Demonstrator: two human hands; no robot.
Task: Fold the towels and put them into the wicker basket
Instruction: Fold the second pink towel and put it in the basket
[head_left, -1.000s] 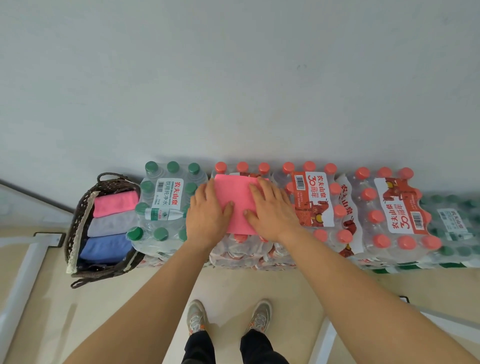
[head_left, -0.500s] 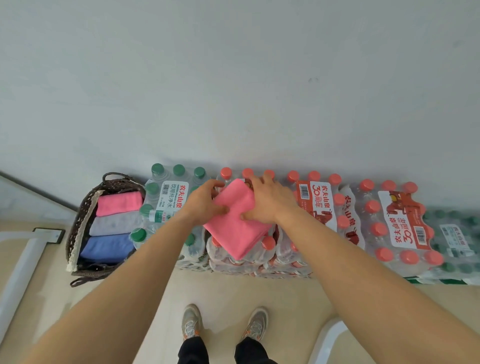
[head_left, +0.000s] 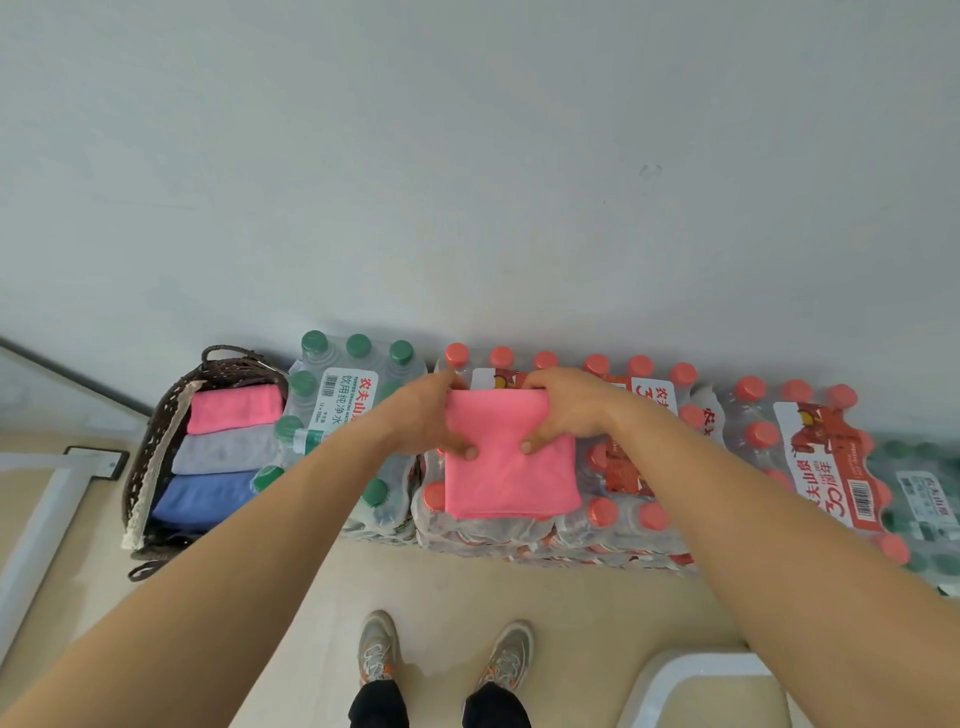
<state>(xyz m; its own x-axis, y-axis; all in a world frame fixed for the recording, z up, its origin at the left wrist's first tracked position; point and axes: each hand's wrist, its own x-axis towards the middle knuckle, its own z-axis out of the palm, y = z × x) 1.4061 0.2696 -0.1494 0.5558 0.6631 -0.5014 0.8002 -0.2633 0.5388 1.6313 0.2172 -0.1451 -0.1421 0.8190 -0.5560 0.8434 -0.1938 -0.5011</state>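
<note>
Two hands, left hand (head_left: 418, 423) and right hand (head_left: 569, 410), pinched the folded pink towel (head_left: 511, 480), fingers (head_left: 451, 383) curled over its far edge, atop the red-capped bottle packs (head_left: 623, 519); the wicker basket (head_left: 156, 441) sat well left.

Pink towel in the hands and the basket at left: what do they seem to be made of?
Pink towel: likely soft microfibre or terry cloth, matte with a fine nap; its layers fold limply without sharp creases. Wicker basket: dark brown woven strands, rattan or a plastic imitation, I cannot tell which; open weave shows along its rim, edged with a pale lace-like trim.
</note>
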